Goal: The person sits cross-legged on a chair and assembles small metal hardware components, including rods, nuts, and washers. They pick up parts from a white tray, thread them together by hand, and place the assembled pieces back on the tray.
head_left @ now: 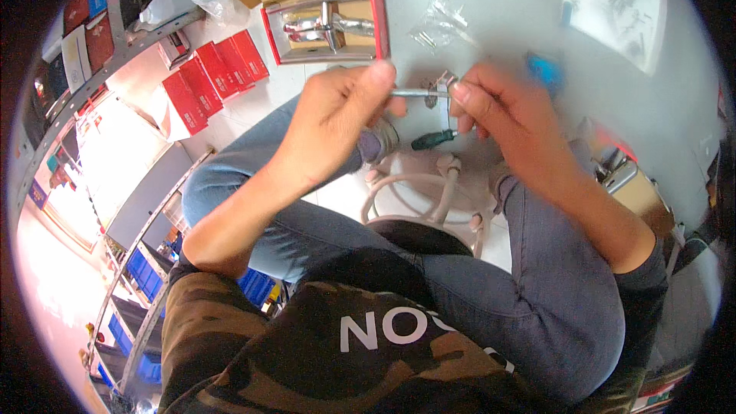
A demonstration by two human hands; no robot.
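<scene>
My left hand point(337, 111) is closed around one end of a slim metal rod point(418, 93), its thumb pressed on top; whatever lies inside the fist is hidden. The rod's other end reaches the fingertips of my right hand point(510, 107). Those fingers pinch a small metal part point(445, 79) whose exact kind I cannot make out. Below it a pale narrow strip point(444, 113) hangs down beside the fingers. Just under the hands lies a tool with a dark green handle point(433, 139), its other end hidden by my right hand.
An open cardboard box point(270, 34) with chrome tap-like fittings lies ahead on the left, near several red boxes point(226, 65). Clear plastic bags point(441, 23), a blue item point(544, 70) and a white sheet with small parts point(621, 11) lie ahead. Metal shelving point(126, 50) stands left; a stool base point(418, 184) is below.
</scene>
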